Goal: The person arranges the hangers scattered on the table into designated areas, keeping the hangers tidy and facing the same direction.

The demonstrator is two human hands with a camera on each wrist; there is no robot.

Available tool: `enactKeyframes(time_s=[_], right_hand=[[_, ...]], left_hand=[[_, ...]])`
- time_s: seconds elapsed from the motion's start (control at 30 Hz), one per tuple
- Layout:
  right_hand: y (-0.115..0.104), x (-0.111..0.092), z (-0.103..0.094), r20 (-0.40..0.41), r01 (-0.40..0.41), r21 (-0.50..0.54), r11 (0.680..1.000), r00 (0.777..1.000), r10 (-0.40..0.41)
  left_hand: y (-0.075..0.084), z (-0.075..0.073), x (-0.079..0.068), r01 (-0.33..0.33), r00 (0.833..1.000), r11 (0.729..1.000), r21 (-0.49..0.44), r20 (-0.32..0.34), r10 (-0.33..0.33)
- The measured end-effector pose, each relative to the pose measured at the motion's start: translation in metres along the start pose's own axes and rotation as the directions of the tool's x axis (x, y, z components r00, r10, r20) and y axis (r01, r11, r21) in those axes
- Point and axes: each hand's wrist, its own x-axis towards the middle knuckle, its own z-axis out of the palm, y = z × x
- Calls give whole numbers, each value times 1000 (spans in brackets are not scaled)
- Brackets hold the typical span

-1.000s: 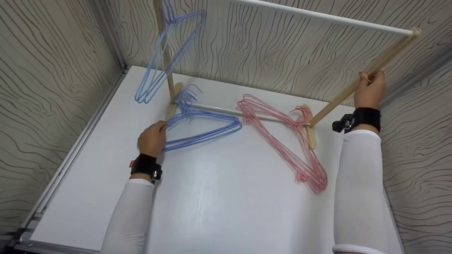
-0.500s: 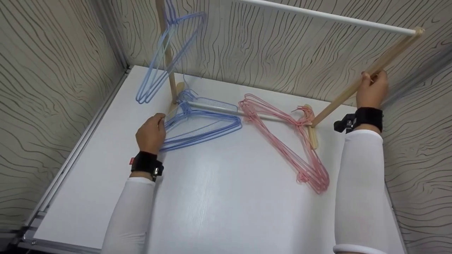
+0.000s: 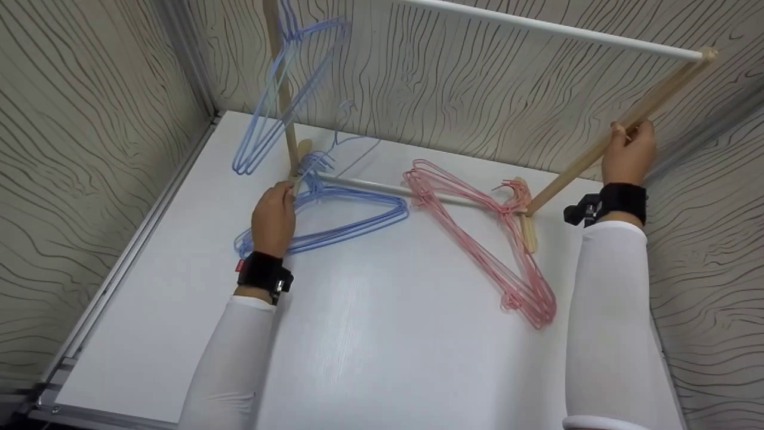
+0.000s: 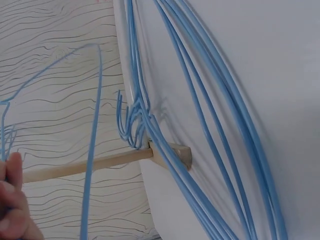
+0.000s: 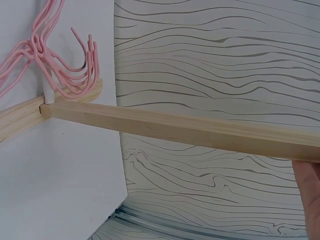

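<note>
The person's left hand pinches a single slim blue wire hanger, held above a pile of matching blue hangers on the white tabletop, while the right hand grips a straight, pale wooden post.

Pale panel walls printed with dark, wavy wood-grain lines close in three sides: a back wall, a left wall and a right wall. Grey metal profile fills the left corner; the blurred right-corner strip is probably similar. A metal rail edges the white table, whose surface carries a soft, whitish sheen.
</note>
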Motion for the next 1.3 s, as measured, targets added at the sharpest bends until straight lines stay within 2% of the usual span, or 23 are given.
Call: enactKeyframes(time_s=[0.2, 0.37, 0.5, 0.83, 0.97, 1.13, 1.3], right_hand=[[1, 0, 1, -15, 16, 14, 1000, 1000, -16], [1, 0, 1, -22, 12, -7, 1000, 1000, -12], [0, 0, 1, -23, -2, -13, 1000, 1000, 2], [0, 0, 1, -17, -15, -18, 1000, 1000, 15], [1, 2, 1, -26, -6, -17, 1000, 1000, 6], [1, 3, 0, -5, -37, 14, 999, 999, 37], [1, 2, 1, -13, -26, 8, 1000, 1000, 26]], left_hand=[[19, 3, 4, -17, 1000, 996, -87, 2, 17], [31, 3, 6, -39, 999, 992, -119, 6, 40], [39, 3, 11, -54, 999, 987, -153, -16, 52], [60, 4, 17, -94, 995, 983, -160, -34, 90], [65, 1, 18, -104, 994, 975, -195, -45, 97], [72, -5, 20, -120, 992, 964, -235, -68, 106], [80, -12, 22, -168, 983, 953, -251, -119, 142]])
